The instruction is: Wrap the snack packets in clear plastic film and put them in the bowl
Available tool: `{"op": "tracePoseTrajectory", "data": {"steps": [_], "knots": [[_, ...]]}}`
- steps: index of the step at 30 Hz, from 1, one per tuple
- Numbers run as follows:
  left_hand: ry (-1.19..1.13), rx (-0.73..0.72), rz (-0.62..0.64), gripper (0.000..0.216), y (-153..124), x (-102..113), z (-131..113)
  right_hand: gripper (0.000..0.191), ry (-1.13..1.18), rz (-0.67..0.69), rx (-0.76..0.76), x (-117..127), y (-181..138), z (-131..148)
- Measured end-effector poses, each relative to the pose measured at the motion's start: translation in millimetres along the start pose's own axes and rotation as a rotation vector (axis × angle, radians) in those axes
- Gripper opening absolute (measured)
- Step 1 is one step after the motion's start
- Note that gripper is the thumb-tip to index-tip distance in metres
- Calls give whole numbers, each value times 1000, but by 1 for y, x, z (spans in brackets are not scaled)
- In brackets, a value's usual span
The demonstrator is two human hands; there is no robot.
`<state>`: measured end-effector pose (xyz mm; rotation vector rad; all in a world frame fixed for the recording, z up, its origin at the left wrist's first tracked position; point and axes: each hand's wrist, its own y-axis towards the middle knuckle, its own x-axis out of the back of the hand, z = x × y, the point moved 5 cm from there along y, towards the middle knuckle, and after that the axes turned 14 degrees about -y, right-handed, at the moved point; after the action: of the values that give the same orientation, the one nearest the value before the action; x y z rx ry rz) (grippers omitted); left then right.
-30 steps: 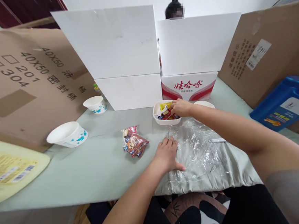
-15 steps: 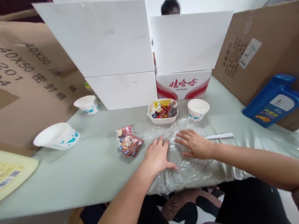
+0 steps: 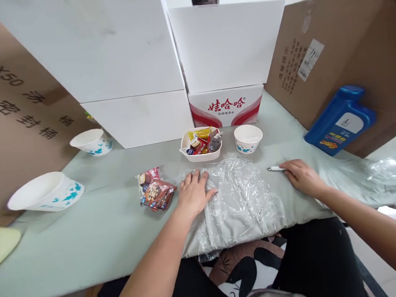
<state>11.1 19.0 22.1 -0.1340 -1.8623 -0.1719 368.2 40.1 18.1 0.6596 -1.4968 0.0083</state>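
My left hand (image 3: 194, 193) lies with its fingers apart on the left part of a crinkled clear plastic film (image 3: 239, 195), which is spread over the table in front of me. To the right of the film, my right hand (image 3: 302, 176) has its fingers closed over a slim white tool (image 3: 275, 168). Only the tool's narrow, dark-tipped end shows; the hand hides the rest. Just left of my left hand is a small pile of snack packets (image 3: 157, 192) in red, brown and blue.
Behind the film stand a white tray (image 3: 203, 157) of wrapped snacks and a paper bowl (image 3: 248, 140). Two more paper bowls (image 3: 67, 191) (image 3: 96, 145) are left. A blue bottle (image 3: 341, 121) leans at a cardboard box (image 3: 354, 40). White boxes (image 3: 137, 121) (image 3: 227, 107) block the back; a person's head shows above.
My right hand has moved off the film to the right and closed over the white tool. My left hand stays on the film. The view has shifted somewhat.
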Motion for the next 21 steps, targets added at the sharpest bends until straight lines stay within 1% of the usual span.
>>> {"op": "tracePoseTrajectory", "data": {"steps": [2,3,4,5,6,7,8,9,10,11,12,13,14,15,16,18,19,21], "knots": [[-2,-12,-19,60,2,-1,-1,33,-34,-31,-75,8,-6,-9],[-6,-22,-37,59,2,1,-3,35,-15,-34,-73,14,-7,-6],[-15,-33,-65,55,2,4,-6,37,30,-20,-30,20,-8,3],[-33,-45,-96,49,1,9,-10,40,94,13,49,26,-9,16],[-63,-56,-125,40,-1,16,-14,45,165,69,166,32,-11,33],[-108,-69,-136,32,-4,24,-19,54,224,138,292,36,-14,51],[-169,-90,-110,27,-8,30,-25,64,264,213,399,39,-19,68],[-242,-121,-38,24,-14,34,-33,69,292,275,474,41,-24,81],[-325,-170,94,25,-22,34,-42,67,316,324,523,43,-28,92],[-398,-240,273,28,-32,31,-54,56,341,357,544,43,-32,99],[-431,-301,447,34,-44,27,-64,41,373,374,543,44,-36,104],[-419,-340,564,42,-56,22,-73,28,411,382,529,46,-38,106],[-368,-355,622,49,-66,17,-79,20,453,383,507,47,-40,107],[-298,-352,632,51,-73,13,-83,19,492,382,481,49,-41,106],[-233,-351,612,45,-78,10,-86,20,520,382,452,52,-42,105],[-160,-349,564,19,-83,9,-88,22,536,393,388,57,-41,99],[-170,-354,562,10,-84,11,-88,23,535,408,353,59,-41,96],[-273,-353,619,16,-82,20,-83,26,565,465,276,60,-39,90]]}}
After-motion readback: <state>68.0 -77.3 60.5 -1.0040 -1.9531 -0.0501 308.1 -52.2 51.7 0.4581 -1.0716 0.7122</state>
